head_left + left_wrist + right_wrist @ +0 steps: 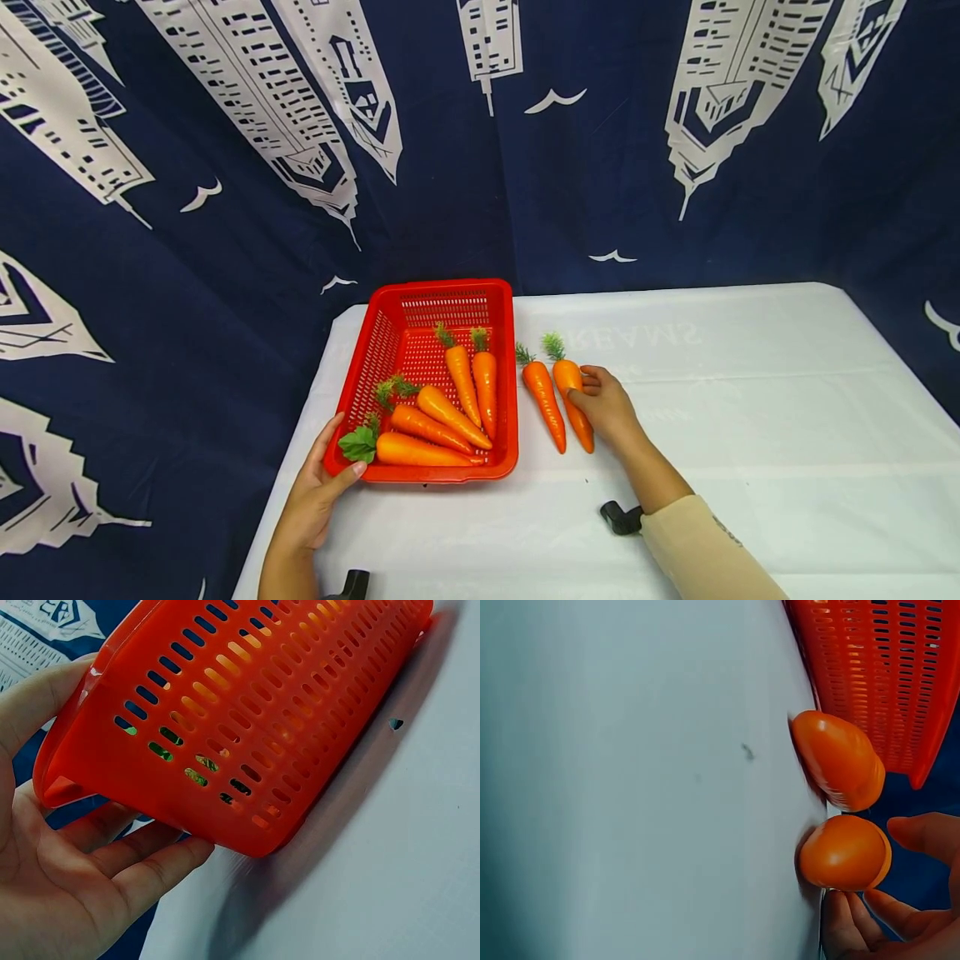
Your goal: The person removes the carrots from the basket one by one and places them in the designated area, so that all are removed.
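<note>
A big white cloth-covered table [750, 400] is under everything. The red plastic basket with little holes [390, 333] sits on the table, at its left side. Five orange toy carrots with green tops [450, 400] lie inside the basket. My left hand [318, 492] holds the near left corner of the basket, with my thumb on the rim and my fingers [142, 862] curled under it. Two more orange toy carrots lie on the table just to the right of the basket, side by side. My right hand [606, 407] has its fingers curled around the right carrot [572, 392]. The other carrot [543, 400] lies between that one and the basket.
</note>
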The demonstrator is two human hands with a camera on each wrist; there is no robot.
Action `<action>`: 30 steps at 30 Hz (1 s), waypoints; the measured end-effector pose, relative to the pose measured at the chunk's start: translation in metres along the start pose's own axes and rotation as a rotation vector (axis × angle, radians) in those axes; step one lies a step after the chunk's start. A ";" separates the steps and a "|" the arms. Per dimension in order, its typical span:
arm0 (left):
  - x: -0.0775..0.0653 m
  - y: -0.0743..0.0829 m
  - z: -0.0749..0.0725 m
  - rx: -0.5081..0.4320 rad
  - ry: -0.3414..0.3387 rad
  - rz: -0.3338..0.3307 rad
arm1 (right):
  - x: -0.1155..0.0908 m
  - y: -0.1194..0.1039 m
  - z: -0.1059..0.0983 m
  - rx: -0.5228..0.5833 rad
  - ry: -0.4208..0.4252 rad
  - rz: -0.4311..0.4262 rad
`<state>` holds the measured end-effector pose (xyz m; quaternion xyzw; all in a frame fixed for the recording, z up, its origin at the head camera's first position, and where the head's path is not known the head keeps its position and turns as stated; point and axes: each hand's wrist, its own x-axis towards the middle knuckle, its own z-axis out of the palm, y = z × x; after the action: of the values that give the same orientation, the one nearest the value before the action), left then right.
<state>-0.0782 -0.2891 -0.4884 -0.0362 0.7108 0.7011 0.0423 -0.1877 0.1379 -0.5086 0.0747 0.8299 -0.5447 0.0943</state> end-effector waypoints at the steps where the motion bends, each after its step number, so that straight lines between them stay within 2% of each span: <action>1: 0.000 0.000 0.000 0.001 0.000 -0.001 | 0.000 0.000 -0.001 -0.005 0.003 -0.002; 12: 0.000 0.001 0.000 0.012 0.000 0.001 | -0.002 0.001 -0.007 -0.017 0.015 0.004; 30: 0.000 -0.001 -0.001 0.007 -0.002 0.002 | -0.015 -0.012 -0.016 0.062 0.059 -0.031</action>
<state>-0.0778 -0.2900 -0.4895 -0.0347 0.7132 0.6988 0.0424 -0.1766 0.1476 -0.4883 0.0806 0.8162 -0.5691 0.0589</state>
